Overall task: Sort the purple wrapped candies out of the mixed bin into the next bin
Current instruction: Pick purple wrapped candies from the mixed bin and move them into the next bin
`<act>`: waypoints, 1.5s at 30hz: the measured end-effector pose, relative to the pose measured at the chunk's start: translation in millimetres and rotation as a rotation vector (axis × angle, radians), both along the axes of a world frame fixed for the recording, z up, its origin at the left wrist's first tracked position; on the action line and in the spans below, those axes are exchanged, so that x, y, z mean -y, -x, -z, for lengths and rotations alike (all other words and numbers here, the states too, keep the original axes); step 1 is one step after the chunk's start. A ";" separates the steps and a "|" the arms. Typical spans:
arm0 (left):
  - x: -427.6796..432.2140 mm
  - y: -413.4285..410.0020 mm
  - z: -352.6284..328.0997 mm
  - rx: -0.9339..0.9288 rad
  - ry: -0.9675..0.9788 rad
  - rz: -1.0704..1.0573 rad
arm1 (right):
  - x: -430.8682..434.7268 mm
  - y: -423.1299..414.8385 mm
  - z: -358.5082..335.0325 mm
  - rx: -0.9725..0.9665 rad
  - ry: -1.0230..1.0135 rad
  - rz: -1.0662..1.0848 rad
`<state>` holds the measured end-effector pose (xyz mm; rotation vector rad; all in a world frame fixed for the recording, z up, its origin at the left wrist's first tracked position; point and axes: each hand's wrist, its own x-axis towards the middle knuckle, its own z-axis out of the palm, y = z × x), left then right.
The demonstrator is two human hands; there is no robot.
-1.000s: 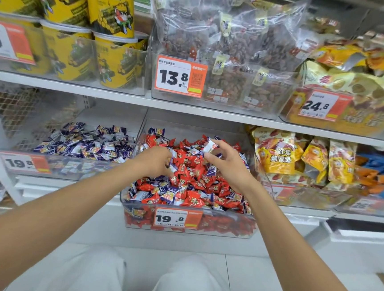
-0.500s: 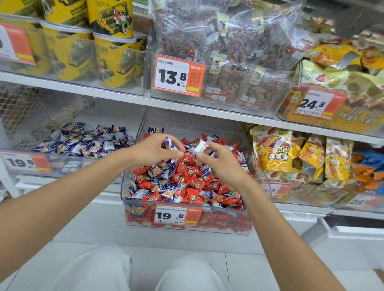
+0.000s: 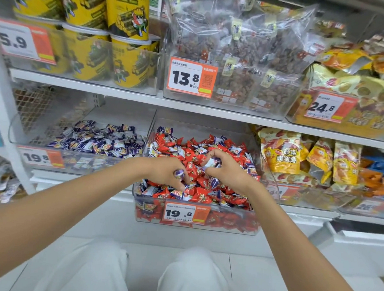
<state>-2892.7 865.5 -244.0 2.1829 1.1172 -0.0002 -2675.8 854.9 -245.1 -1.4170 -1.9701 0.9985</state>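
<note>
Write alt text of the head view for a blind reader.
Two bare hands work in a clear mixed bin of red and purple wrapped candies on a shop shelf: the left hand holds a purple candy, the right hand pinches a second candy. The next bin holds purple candies.

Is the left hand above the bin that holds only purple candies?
No, the left hand holds a purple wrapped candy above the mixed bin, and the right hand pinches a second candy there.
</note>
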 end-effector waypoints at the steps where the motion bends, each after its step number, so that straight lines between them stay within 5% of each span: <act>1: -1.3 -2.3 4.3 -0.018 -0.017 0.017 | 1.5 -4.4 0.5 -0.006 0.003 -0.008; 5: -7.2 1.9 6.0 0.000 -0.119 -0.029 | 5.0 -14.1 -2.1 -0.057 -0.017 0.021; 12: -5.3 12.2 -15.3 0.375 -0.023 -0.334 | -2.5 -3.3 -2.1 -0.161 -0.084 0.109; 19: -8.5 -1.8 1.1 0.062 0.012 -0.065 | -3.1 -8.7 -3.0 -0.001 -0.106 -0.008; 30: -17.9 -12.7 20.5 -0.061 0.034 -0.021 | 9.9 -1.2 -1.3 0.427 0.170 -0.292; 39: -18.4 -7.6 26.9 0.076 -0.092 -0.093 | 3.1 -32.3 -18.1 0.187 -0.002 0.044; 45: -14.7 -8.8 16.3 0.142 -0.075 -0.124 | 8.1 -46.8 -29.8 0.276 -0.161 0.096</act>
